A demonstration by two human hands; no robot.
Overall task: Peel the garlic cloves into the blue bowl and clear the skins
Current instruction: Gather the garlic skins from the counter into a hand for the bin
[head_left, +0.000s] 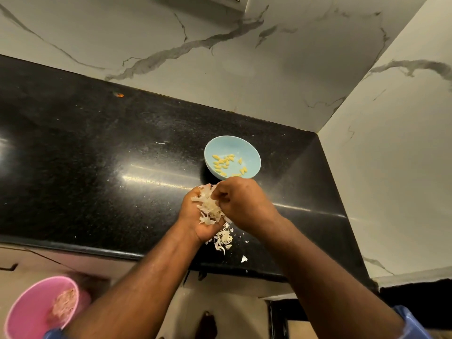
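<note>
Black counter (blue bowl, skins)

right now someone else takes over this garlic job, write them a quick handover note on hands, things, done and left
Left hand: palm up, cupped, grip full of garlic skins.
Right hand: fingers curled, pressing more skins into the left palm.
Blue bowl: on the black counter beyond the hands, peeled garlic cloves inside.
Loose skins: on the counter near its front edge, below the hands.
Pink bin: on the floor lower left, skins already in it.
Done: peeling, it seems. Left: gather the loose skins, probably drop all in the bin.
</note>
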